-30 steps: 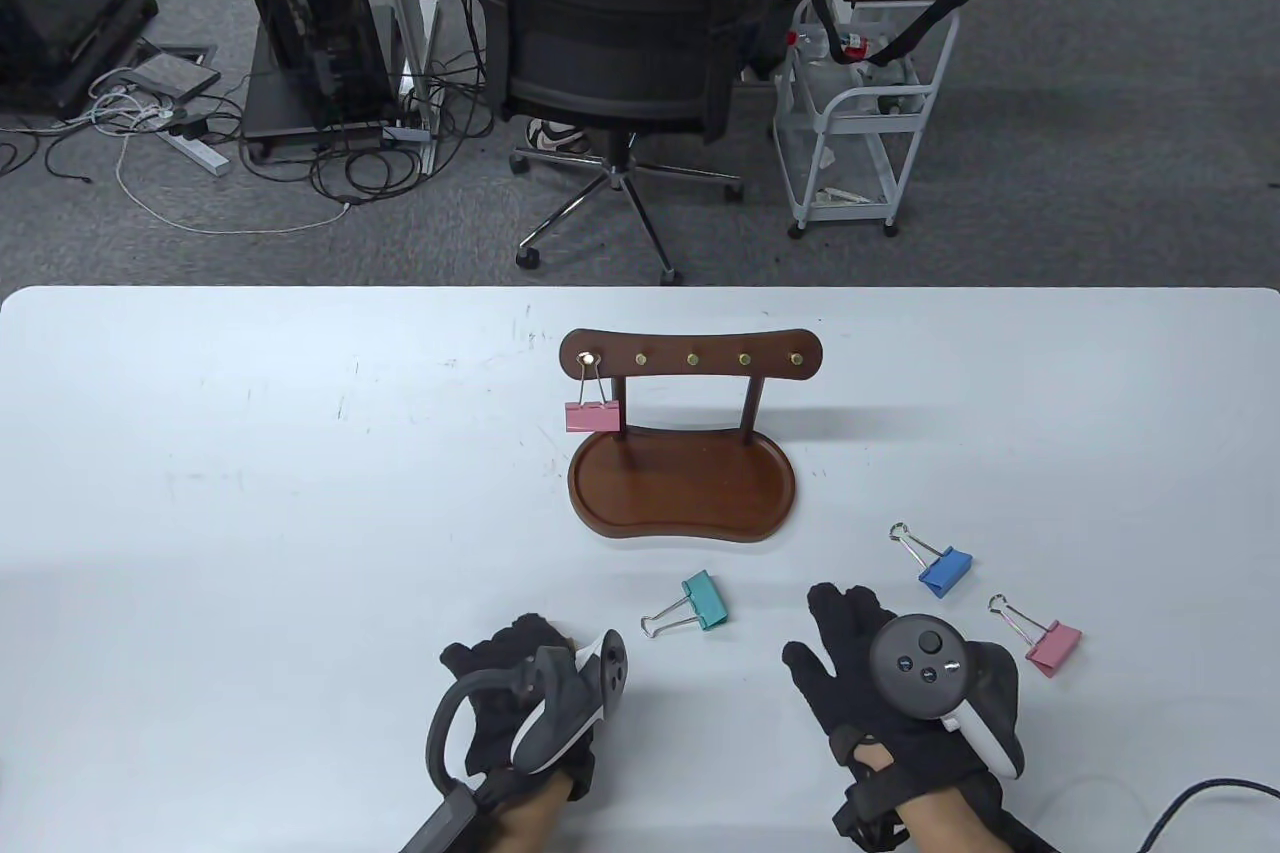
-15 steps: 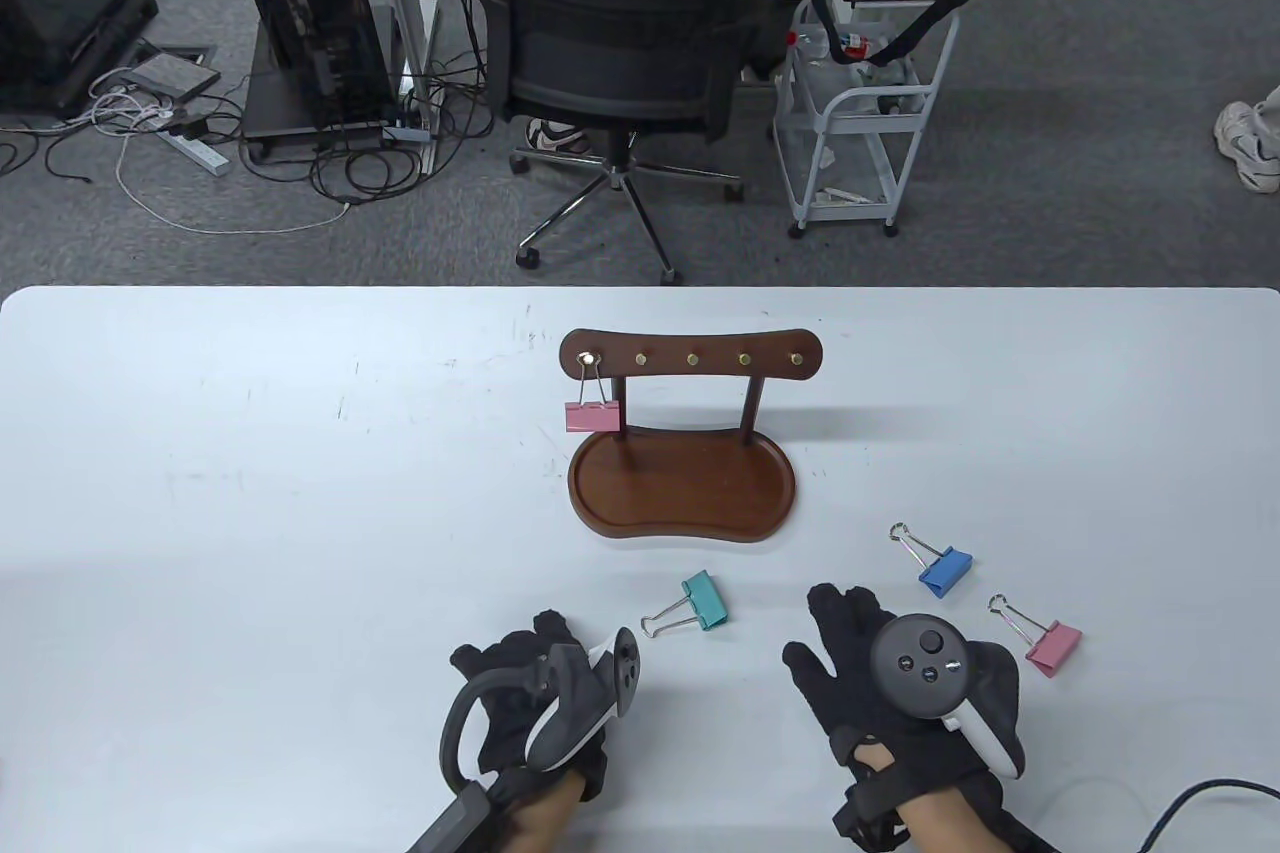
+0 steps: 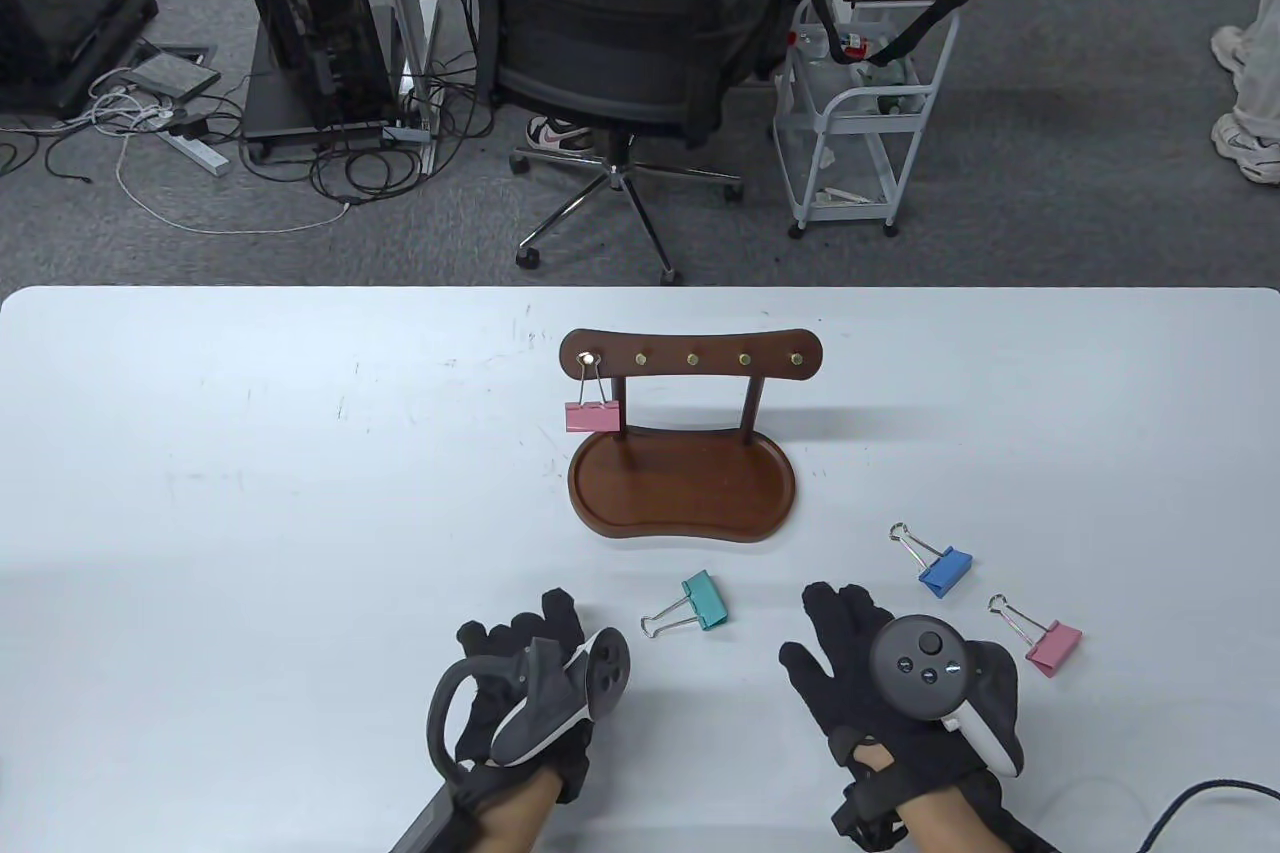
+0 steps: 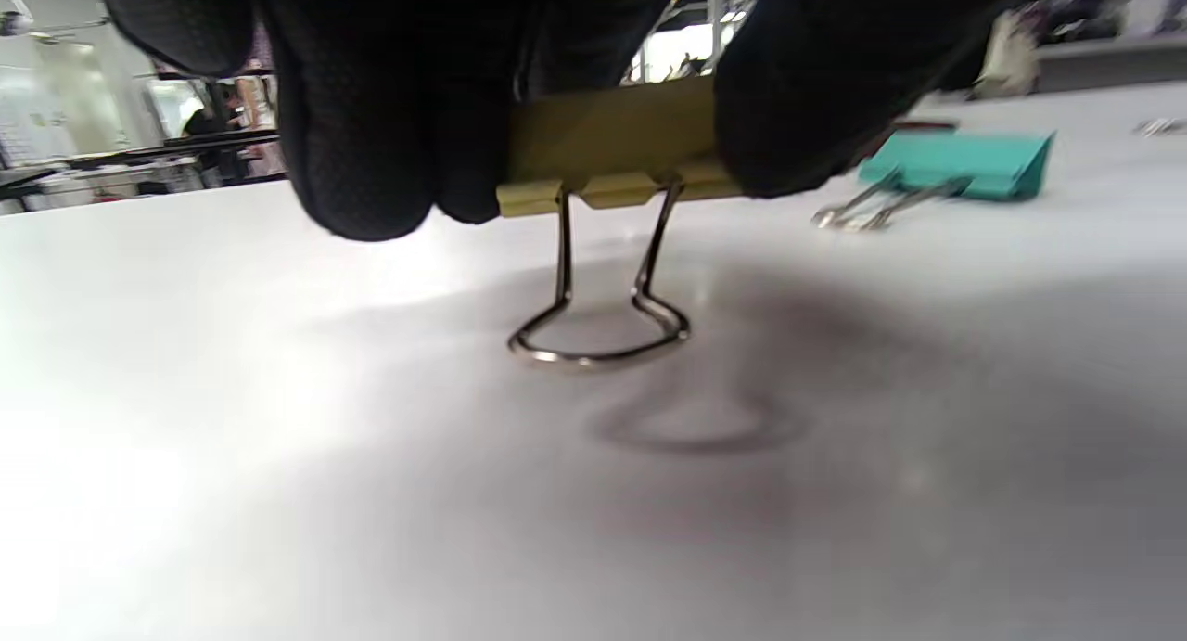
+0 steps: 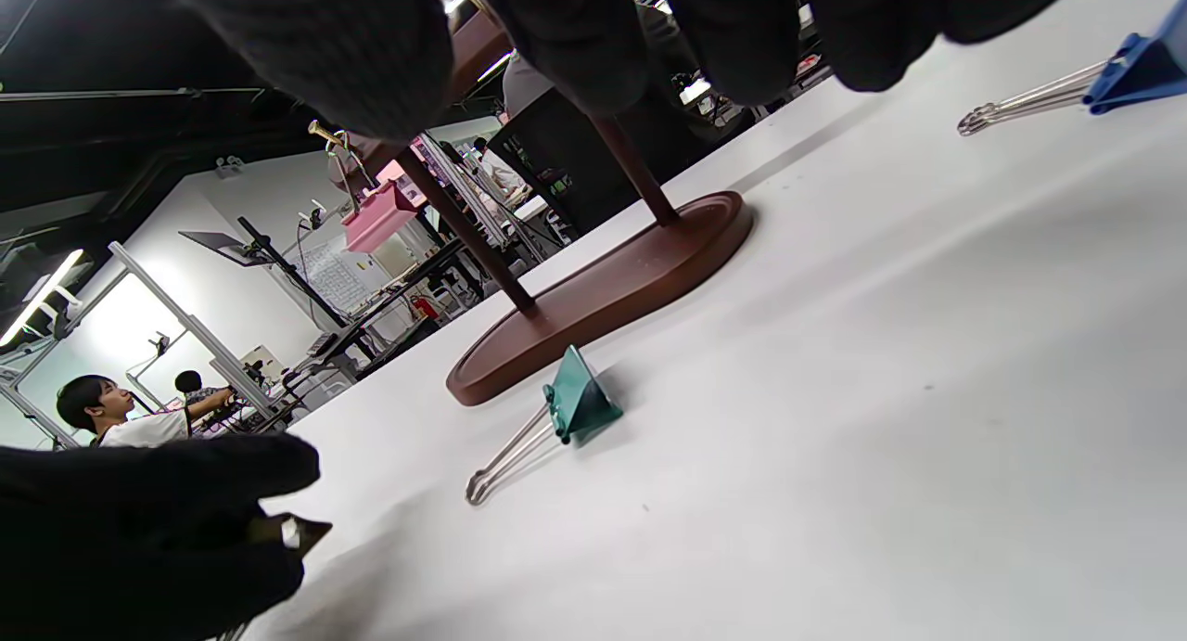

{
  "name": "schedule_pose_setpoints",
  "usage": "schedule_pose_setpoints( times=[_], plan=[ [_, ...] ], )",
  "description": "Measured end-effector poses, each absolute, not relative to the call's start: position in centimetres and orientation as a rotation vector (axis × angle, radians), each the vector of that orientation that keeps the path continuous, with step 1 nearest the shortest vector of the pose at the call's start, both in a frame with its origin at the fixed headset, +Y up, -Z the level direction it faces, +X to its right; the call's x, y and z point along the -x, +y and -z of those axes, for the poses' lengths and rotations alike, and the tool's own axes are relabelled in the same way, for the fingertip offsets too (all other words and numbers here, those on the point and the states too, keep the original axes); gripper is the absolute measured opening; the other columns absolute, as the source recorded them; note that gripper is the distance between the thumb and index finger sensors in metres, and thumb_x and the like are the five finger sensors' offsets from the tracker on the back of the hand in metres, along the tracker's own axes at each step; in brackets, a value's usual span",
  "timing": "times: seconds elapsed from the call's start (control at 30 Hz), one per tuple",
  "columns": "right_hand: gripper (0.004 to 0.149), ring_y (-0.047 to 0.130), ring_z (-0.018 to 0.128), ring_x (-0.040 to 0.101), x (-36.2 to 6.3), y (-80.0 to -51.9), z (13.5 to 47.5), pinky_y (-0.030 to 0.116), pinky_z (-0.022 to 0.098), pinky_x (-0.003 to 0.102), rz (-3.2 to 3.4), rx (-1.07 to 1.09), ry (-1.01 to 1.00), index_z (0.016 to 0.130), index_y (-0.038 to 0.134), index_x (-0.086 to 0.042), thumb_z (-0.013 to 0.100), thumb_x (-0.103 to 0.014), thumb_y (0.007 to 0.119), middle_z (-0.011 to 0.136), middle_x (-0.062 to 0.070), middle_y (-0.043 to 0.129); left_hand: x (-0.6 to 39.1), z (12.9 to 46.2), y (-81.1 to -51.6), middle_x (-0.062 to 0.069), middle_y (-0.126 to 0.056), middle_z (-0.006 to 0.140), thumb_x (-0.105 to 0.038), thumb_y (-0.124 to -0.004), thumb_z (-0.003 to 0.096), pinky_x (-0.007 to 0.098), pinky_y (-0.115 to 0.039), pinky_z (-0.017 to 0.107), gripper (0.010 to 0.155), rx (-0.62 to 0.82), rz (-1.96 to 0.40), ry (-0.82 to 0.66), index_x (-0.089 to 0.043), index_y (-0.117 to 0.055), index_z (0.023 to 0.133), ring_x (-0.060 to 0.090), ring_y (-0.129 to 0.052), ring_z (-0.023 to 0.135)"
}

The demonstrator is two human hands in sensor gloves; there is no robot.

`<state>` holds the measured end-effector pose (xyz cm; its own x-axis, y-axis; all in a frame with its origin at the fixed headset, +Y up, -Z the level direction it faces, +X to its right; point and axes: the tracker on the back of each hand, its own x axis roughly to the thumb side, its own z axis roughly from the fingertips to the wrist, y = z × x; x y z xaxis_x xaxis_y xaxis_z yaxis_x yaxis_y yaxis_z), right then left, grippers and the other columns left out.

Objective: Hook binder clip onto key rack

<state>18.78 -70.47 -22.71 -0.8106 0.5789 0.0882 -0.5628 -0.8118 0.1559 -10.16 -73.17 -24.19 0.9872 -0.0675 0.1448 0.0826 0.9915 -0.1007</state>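
Note:
The brown wooden key rack [image 3: 690, 360] stands mid-table on its tray base [image 3: 683, 491], with one pink binder clip [image 3: 593, 415] hanging from its leftmost peg. My left hand [image 3: 530, 653] is near the front edge and pinches a yellow binder clip [image 4: 612, 149] by its body, wire loop [image 4: 598, 330] hanging just above the table. A teal clip [image 3: 700, 603] lies just right of it. My right hand [image 3: 850, 643] rests flat and empty on the table, fingers spread [image 5: 556, 29]. A blue clip [image 3: 940, 565] and a pink clip [image 3: 1048, 643] lie to its right.
The white table [image 3: 250, 493] ends at its far edge behind the rack. Beyond it stand an office chair [image 3: 610, 23], a white cart [image 3: 860, 113] and computer gear on the floor. A cable [image 3: 1190, 798] lies at the front right.
My left hand has lifted and shifted slightly forward and right toward the teal clip. My right hand has stayed put. A person walked in at the far right.

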Motion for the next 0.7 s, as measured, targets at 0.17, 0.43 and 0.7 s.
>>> schedule_pose_setpoints(
  times=[0.17, 0.43, 0.7],
  plan=[
    [0.075, 0.052, 0.093, 0.069, -18.7, -70.6, 22.9, 0.049, 0.063, 0.074, -2.488, -0.244, 0.137, 0.115, 0.055, -0.002, 0.058, -0.047, 0.071, 0.113, 0.041, 0.051, 9.2, 24.2, -70.8, 0.03, -0.085, 0.096, -0.047, -0.089, 0.0499, 0.08, -0.055, 0.068, 0.085, 0.026, 0.01, -0.307, 0.001, -0.061, 0.114, 0.053, -0.093, 0.08],
    [0.074, 0.054, 0.094, 0.067, -18.3, -70.2, 22.9, 0.05, 0.063, 0.074, -2.415, -0.42, -0.004, 0.114, 0.057, -0.002, 0.057, -0.047, 0.07, 0.113, 0.039, 0.054, 7.2, 23.8, -67.3, 0.027, -0.084, 0.099, -0.048, -0.089, 0.0496, 0.079, -0.057, 0.07, 0.087, -0.067, -0.061, -0.492, -0.001, -0.058, 0.116, 0.051, -0.092, 0.084],
    [0.073, 0.055, 0.094, 0.067, -18.5, -70.0, 23.0, 0.05, 0.063, 0.074, -2.371, -0.482, -0.062, 0.114, 0.057, -0.003, 0.056, -0.046, 0.07, 0.113, 0.039, 0.056, 6.4, 22.5, -67.5, 0.026, -0.083, 0.1, -0.048, -0.089, 0.0496, 0.08, -0.056, 0.07, 0.091, -0.096, -0.14, -0.597, -0.002, -0.051, 0.118, 0.05, -0.092, 0.085]
  ],
)
